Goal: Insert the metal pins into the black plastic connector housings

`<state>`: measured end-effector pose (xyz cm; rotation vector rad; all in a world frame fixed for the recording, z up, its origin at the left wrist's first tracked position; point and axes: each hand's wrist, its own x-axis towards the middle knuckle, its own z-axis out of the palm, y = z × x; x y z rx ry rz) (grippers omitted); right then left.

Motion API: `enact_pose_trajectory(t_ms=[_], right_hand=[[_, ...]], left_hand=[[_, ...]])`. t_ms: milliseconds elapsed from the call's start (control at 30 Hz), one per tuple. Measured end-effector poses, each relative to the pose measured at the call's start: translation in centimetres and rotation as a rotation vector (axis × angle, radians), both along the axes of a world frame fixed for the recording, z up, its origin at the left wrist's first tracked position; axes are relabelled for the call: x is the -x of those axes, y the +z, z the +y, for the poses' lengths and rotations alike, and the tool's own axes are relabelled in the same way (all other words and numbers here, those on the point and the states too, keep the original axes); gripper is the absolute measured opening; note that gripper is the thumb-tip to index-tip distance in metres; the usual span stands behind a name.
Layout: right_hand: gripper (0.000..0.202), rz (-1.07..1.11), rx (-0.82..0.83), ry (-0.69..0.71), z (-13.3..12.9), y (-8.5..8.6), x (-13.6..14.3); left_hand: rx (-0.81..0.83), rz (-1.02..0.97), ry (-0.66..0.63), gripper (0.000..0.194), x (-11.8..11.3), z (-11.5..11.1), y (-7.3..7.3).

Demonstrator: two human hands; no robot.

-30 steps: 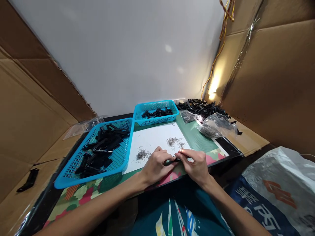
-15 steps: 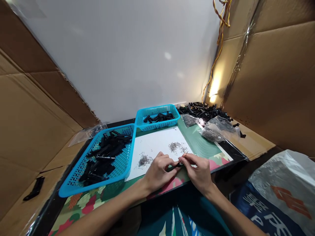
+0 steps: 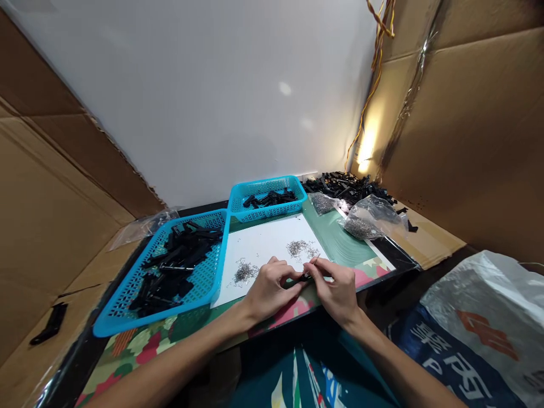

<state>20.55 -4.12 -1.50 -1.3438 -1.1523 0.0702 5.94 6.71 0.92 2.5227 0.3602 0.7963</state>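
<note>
Both hands sit a touch lower and nearer than half a second ago, with the thin pin now angled up to the right; the trays and bags lie where they were.

Far left, a lone black part (image 3: pixel 47 324) lies on the cardboard, well apart from the rest. Next comes the big tray (image 3: pixel 127 309), blue and holed, heaped with black parts (image 3: pixel 174 266). A clear bag (image 3: pixel 142 225) lies just behind it. Farther back and to the right stands the small tray (image 3: pixel 267 186), also holding black pieces.

Between the trays and the hands lies a white sheet (image 3: pixel 263 238) with two little heaps of metal bits, the left heap (image 3: pixel 244 271) and the right heap (image 3: pixel 300 247).

At the near edge of the sheet, the left hand (image 3: pixel 267 289) is curled, its fingertips pinching a small black piece (image 3: pixel 297 280) that is mostly hidden. The right hand (image 3: pixel 338 289) touches it from the right, thumb and forefinger nipping a pin (image 3: pixel 313 262) whose lower end meets the black piece. The two hands are pressed close, fingertips together.

Right of the sheet runs the green mat (image 3: pixel 340 243). Beyond it lie two bags of metal bits (image 3: pixel 365 218) and, at the far right corner, a loose black pile (image 3: pixel 346 186). Near right, a woven sack (image 3: pixel 480 317) leans by the table.
</note>
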Motion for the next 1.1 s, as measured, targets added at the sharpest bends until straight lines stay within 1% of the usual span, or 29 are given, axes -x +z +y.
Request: enact_pose_trajectory(t_ms=[100, 167, 233, 400, 633, 733, 800, 867, 900, 933, 1000, 1100], right_hand=[[0.020, 0.195, 0.032, 0.043, -0.2, 0.2, -0.4], [0.021, 0.209, 0.048, 0.053, -0.4, 0.2, -0.6], [0.021, 0.158, 0.061, 0.058, -0.5, 0.2, -0.6], [0.016, 0.033, 0.032, 0.043, -0.9, 0.1, -0.5], [0.015, -0.222, -0.024, -0.045, -1.2, -0.1, -0.1], [0.017, -0.184, -0.004, -0.024, -1.1, 0.0, -0.1], [0.017, -0.074, 0.029, 0.039, -1.3, 0.5, -0.8], [0.017, -0.002, 0.050, 0.084, -1.8, 1.3, -2.2], [0.019, -0.035, 0.056, 0.079, -2.2, 1.7, -3.1], [0.021, -0.118, 0.055, 0.080, -2.6, 2.2, -4.1], [0.024, -0.322, 0.133, 0.184, -3.5, 2.9, -6.0], [0.020, -0.432, 0.274, 0.306, -4.2, 3.2, -7.8]], left_hand=[[-0.012, 0.006, 0.002, 0.009, 0.0, 0.0, -0.1], [-0.016, 0.013, 0.006, 0.010, 0.1, 0.0, -0.2], [-0.014, 0.014, 0.005, 0.010, 0.1, -0.1, -0.3], [0.016, 0.003, -0.020, 0.009, -0.1, -0.3, -0.2], [0.028, 0.010, -0.028, 0.015, -0.3, -0.3, -0.1], [0.020, 0.012, -0.044, 0.014, -0.3, -0.3, -0.2], [0.006, 0.012, -0.051, 0.012, -0.2, -0.3, -0.3], [-0.003, 0.009, -0.064, 0.010, -0.2, -0.1, -0.2], [-0.005, 0.008, -0.078, 0.008, -0.1, 0.0, -0.2], [-0.006, 0.008, -0.096, 0.008, -0.1, 0.1, -0.2], [-0.010, 0.015, -0.132, 0.010, 0.0, 0.3, -0.2], [-0.021, 0.033, -0.160, 0.014, 0.0, 0.5, -0.1]])
